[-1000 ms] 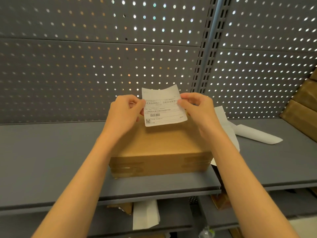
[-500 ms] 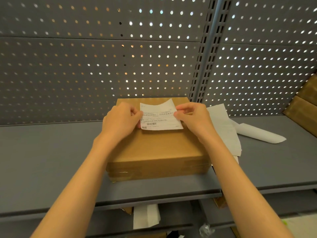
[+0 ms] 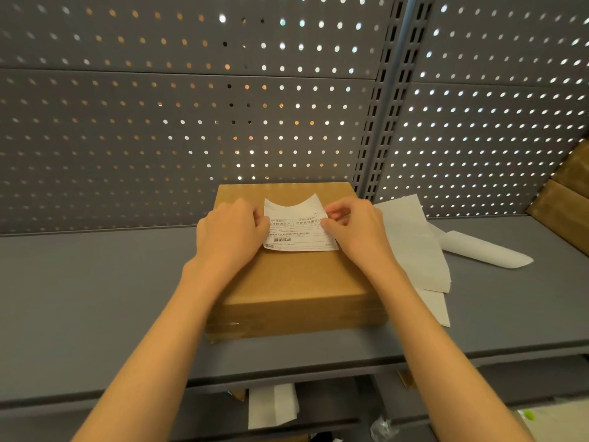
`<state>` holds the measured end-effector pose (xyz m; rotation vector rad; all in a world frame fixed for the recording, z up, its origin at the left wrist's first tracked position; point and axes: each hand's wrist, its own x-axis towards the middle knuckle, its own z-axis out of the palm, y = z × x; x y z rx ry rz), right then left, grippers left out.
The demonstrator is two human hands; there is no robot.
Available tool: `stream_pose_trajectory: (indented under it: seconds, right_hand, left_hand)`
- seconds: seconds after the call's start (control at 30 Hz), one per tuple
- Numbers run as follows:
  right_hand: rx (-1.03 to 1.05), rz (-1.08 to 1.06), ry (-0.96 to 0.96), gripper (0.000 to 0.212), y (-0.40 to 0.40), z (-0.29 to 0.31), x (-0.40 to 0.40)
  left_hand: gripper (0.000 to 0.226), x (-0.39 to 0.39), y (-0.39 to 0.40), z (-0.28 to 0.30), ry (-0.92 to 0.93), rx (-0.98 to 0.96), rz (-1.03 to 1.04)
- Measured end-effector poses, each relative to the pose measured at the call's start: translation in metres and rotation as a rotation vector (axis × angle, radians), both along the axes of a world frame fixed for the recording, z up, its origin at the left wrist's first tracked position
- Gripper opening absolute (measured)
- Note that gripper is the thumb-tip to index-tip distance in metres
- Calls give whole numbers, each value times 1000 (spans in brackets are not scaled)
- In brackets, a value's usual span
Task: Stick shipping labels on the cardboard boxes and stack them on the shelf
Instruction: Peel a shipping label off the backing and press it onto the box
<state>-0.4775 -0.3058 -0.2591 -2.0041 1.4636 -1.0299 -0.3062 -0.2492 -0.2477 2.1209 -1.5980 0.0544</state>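
both hands (image 3: 234,232) pinch curled white label (image 3: 298,226) on brown box (image 3: 296,282).

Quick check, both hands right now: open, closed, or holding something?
Left hand: pinches the left edge of the shipping label.
Right hand: pinches the label's right edge.
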Motion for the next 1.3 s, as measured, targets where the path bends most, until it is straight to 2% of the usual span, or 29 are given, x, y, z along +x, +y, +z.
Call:
stream_pose_trajectory:
  seconds: [0.2, 0.5, 0.67, 0.77, 0.87, 0.93, 1.0, 1.1, 1.3]
  right_hand:
    - [-41, -3, 48, 14, 1, -5, 2]
    - [-97, -24, 184, 20, 5, -7, -1]
    - [-101, -65, 301, 31, 12, -1, 0]
    - [-197, -78, 339, 30, 16, 5, 0]
    - [-283, 124, 368, 38, 22, 12, 9]
    - [-226, 289, 381, 42, 26, 14, 18]
    - [-173, 367, 412, 44, 27, 15, 24]
    - [-120, 408, 456, 44, 25, 14, 27]
    - [3, 420, 547, 47, 23, 11, 26]
  left_hand:
    - [24, -2, 1, -2, -69, -23, -10]
    - [27, -11, 6, -2, -294, 12, 81]
    - [30, -4, 8, 1, -265, -12, 92]
    - [25, -5, 8, 0, -238, -74, 19]
    - [28, -10, 4, -2, -172, -131, -223]
    - [36, -13, 1, -3, -89, -75, -382]
    - [44, -14, 0, -2, -57, 38, -443]
    - [47, -11, -3, -4, -85, 184, -425]
    - [49, -8, -5, -11, -74, 286, -415]
